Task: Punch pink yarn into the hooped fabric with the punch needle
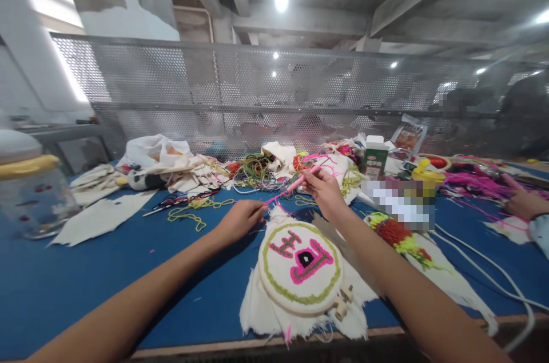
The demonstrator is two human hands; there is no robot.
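My right hand (325,196) is closed around a pink punch needle (297,184), held above the table with its thin metal tip pointing up and away to the right. Pink yarn (271,200) runs from the tool's lower end to my left hand (243,220), whose fingers are pinched on it. Below both hands an embroidery hoop (300,310) lies on the blue table (189,288), stretching cream cloth. A green yarn ring surrounds pink-and-green looped shapes and a black patch. Wooden screws (342,301) stick out at the hoop's lower right.
Tangled yarns (253,171) and cloth scraps (193,174) pile along the perforated metal screen (206,77). A jar with a yellow rim (32,191) stands left. Right are a green-and-white carton (375,157), white cable (484,266) and another person's hand (525,203).
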